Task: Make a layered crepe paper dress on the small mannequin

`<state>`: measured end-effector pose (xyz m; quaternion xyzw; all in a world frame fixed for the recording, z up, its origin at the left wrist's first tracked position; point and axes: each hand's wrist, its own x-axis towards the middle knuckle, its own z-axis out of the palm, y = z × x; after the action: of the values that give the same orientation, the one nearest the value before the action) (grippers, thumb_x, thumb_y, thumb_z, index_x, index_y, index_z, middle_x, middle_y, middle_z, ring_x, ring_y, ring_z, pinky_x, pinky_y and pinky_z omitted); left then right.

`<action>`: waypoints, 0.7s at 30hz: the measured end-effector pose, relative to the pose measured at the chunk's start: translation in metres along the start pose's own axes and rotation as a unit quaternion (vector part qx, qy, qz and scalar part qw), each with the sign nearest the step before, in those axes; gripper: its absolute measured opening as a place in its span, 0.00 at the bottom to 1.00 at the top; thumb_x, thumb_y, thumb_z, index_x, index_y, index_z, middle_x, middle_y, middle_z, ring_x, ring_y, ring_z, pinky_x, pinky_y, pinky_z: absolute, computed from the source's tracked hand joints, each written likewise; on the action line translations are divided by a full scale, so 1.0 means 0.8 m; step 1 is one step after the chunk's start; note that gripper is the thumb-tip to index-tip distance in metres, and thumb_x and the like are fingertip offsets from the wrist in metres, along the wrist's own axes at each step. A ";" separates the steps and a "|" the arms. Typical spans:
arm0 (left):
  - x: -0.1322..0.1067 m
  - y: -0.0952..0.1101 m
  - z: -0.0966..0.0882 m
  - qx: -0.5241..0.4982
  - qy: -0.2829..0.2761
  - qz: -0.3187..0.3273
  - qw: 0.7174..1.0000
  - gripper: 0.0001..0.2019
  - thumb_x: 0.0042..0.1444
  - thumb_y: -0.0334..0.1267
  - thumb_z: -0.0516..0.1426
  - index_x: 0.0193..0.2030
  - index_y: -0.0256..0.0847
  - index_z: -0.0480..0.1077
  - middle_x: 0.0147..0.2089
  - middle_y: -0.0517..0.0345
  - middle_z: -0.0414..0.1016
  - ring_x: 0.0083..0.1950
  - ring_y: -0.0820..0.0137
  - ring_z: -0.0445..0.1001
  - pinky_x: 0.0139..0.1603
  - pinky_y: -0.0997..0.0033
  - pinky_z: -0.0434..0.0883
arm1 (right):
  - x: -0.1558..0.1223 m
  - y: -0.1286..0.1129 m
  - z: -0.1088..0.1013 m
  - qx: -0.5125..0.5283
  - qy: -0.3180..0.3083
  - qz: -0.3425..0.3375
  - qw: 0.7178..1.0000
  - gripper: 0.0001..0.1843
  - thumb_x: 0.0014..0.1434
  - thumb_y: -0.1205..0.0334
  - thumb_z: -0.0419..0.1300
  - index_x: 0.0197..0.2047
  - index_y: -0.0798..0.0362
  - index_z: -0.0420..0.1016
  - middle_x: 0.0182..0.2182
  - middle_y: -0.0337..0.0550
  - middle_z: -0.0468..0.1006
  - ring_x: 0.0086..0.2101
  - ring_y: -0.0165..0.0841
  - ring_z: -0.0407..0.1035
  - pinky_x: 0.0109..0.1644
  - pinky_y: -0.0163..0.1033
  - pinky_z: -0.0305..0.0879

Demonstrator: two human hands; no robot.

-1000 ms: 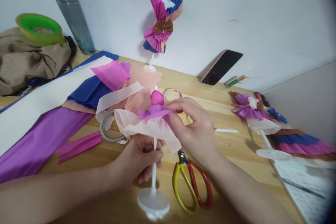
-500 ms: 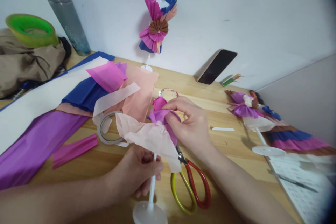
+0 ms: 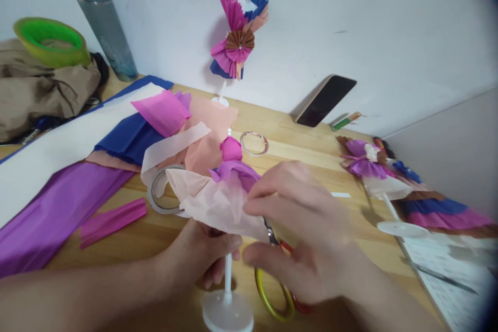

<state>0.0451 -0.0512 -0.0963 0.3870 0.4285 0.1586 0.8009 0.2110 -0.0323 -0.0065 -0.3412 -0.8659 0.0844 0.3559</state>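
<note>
— Both hands busy?
— Your left hand grips the doll stand, just left of the scissors; your right hand hovers half-open at its paper skirt. A tug could tear it.

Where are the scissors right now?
Head view, lower centre: the scissors lie on the table, partly under the right hand, just right of the white stand.
</note>
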 end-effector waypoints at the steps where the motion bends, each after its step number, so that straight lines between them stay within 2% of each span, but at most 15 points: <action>1: 0.001 -0.002 -0.001 -0.001 0.002 0.000 1.000 0.16 0.52 0.48 0.58 0.21 0.40 0.64 0.09 0.66 0.59 0.09 0.79 0.54 0.12 0.79 0.51 | -0.002 -0.006 0.001 -0.050 -0.020 -0.008 0.999 0.09 0.54 0.59 0.64 0.38 0.55 0.75 0.33 0.44 0.77 0.33 0.36 0.67 0.35 0.45 0.57; 4: 0.002 -0.006 -0.004 0.000 0.001 0.002 1.000 0.18 0.51 0.51 0.57 0.22 0.40 0.65 0.09 0.65 0.59 0.10 0.79 0.54 0.13 0.78 0.51 | -0.007 -0.012 0.016 -0.168 -0.043 -0.010 0.985 0.15 0.56 0.60 0.61 0.45 0.58 0.75 0.36 0.48 0.79 0.34 0.39 0.65 0.33 0.45 0.51; 7: 0.000 -0.002 -0.007 -0.009 -0.017 0.023 1.000 0.19 0.49 0.56 0.57 0.26 0.39 0.67 0.10 0.66 0.59 0.11 0.80 0.54 0.14 0.79 0.51 | -0.011 -0.001 0.034 -0.242 -0.006 -0.011 0.970 0.13 0.58 0.73 0.54 0.45 0.60 0.75 0.32 0.47 0.78 0.32 0.37 0.63 0.33 0.44 0.50; 11: -0.005 0.006 -0.008 -0.039 -0.028 0.031 0.998 0.23 0.46 0.60 0.57 0.25 0.38 0.67 0.10 0.67 0.58 0.10 0.81 0.51 0.14 0.79 0.49 | -0.014 0.011 0.042 -0.234 0.051 -0.013 0.971 0.12 0.56 0.77 0.52 0.36 0.58 0.75 0.26 0.45 0.76 0.29 0.35 0.60 0.32 0.43 0.49; 16: -0.008 0.011 -0.007 -0.045 -0.032 0.030 0.998 0.22 0.46 0.59 0.57 0.24 0.38 0.67 0.09 0.68 0.57 0.10 0.81 0.50 0.13 0.79 0.48 | -0.014 0.010 0.038 -0.200 0.099 -0.010 0.975 0.11 0.55 0.79 0.54 0.36 0.58 0.74 0.25 0.45 0.74 0.28 0.33 0.60 0.32 0.42 0.51; 18: -0.008 0.010 -0.006 -0.036 -0.026 0.035 0.998 0.21 0.46 0.58 0.56 0.23 0.38 0.66 0.09 0.68 0.56 0.10 0.81 0.50 0.13 0.79 0.48 | -0.015 0.010 0.039 -0.192 0.103 -0.010 0.976 0.10 0.55 0.79 0.54 0.36 0.58 0.73 0.25 0.45 0.74 0.29 0.33 0.60 0.33 0.42 0.51; 21: -0.002 0.006 -0.004 -0.016 0.007 0.042 0.999 0.22 0.45 0.59 0.56 0.22 0.39 0.65 0.08 0.68 0.55 0.10 0.81 0.50 0.13 0.79 0.48 | -0.016 0.010 0.043 -0.203 0.073 -0.012 0.976 0.11 0.55 0.78 0.54 0.38 0.57 0.74 0.28 0.45 0.75 0.30 0.34 0.61 0.34 0.43 0.52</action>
<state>0.0418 -0.0474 -0.0924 0.3903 0.4146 0.2014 0.7970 0.1983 -0.0312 -0.0418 -0.4011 -0.8408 -0.1224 0.3424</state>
